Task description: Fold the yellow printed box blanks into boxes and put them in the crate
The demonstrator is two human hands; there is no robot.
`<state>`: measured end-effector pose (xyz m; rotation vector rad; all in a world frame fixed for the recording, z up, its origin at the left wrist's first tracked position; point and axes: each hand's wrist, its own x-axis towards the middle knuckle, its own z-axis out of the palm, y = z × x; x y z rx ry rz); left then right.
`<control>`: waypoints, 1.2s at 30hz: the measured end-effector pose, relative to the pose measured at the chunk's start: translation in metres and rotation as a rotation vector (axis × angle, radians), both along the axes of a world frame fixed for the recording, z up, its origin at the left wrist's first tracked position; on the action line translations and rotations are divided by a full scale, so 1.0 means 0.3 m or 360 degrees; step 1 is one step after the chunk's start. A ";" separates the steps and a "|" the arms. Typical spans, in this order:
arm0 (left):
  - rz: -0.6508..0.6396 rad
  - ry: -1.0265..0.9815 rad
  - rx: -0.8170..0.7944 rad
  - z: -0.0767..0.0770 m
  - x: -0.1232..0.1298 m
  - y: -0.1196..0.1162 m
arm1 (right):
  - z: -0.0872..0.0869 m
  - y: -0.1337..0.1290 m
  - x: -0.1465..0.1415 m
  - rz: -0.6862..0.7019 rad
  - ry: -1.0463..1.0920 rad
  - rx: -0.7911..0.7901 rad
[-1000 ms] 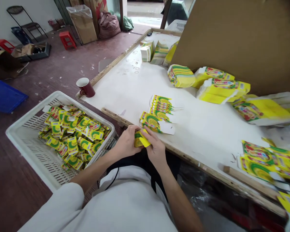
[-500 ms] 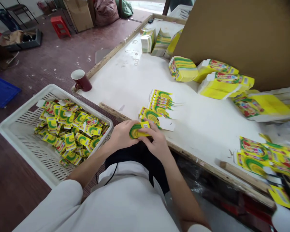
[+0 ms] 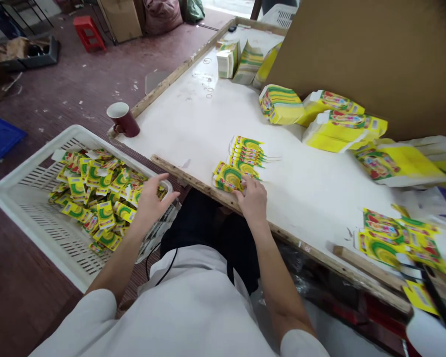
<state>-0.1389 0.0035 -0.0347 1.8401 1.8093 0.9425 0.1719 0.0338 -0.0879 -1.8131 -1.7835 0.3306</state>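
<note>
My left hand (image 3: 151, 198) is over the near right rim of the white plastic basket (image 3: 26, 206), thumb and fingers apart with nothing between them. Inside the basket lies a heap of small yellow-and-green cartons (image 3: 106, 215). At the front edge of the white table, my right hand (image 3: 253, 199) has its thumb and fingers closed on the right end of a flattened carton (image 3: 226, 177). That carton lies printed side up, its right end hidden by my fingers. Just behind it, several more flat cartons (image 3: 248, 149) overlap in a fanned row.
A dark red mug (image 3: 128, 123) stands at the table's left corner. Stacks of yellow cartons (image 3: 347, 131) lean along a brown cardboard panel (image 3: 364, 59). More flat cartons (image 3: 386, 238) and a wooden strip (image 3: 367, 267) lie on the right. A raised wooden edge (image 3: 193, 182) borders the table.
Both hands were together on a small carton, which is out of them now. My left hand has moved left to the basket; my right has moved forward onto the flat carton.
</note>
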 end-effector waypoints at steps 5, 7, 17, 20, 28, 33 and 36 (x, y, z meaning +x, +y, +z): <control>-0.0418 -0.1014 -0.0291 -0.052 0.233 -0.011 | 0.068 -0.081 -0.069 -0.0019 0.0483 0.0154; -0.0462 -0.1492 -0.0342 -0.058 0.318 -0.002 | 0.100 -0.133 -0.121 0.0158 0.0831 0.0054; 0.0013 -0.2296 -0.0018 0.006 0.442 0.034 | 0.135 -0.219 -0.289 0.0501 0.1813 -0.0289; -0.0080 -0.2062 -0.0098 -0.033 0.415 0.019 | 0.120 -0.190 -0.263 0.0408 0.1857 -0.0320; -0.0056 -0.1844 -0.0118 -0.062 0.341 0.029 | 0.139 -0.180 -0.161 0.0184 0.1617 -0.0153; -0.0286 -0.1835 -0.0239 -0.034 0.349 0.022 | 0.138 -0.174 -0.170 0.0203 0.1707 -0.0116; -0.0423 -0.1757 -0.0168 -0.024 0.374 0.000 | 0.148 -0.181 -0.193 0.0241 0.1852 -0.0146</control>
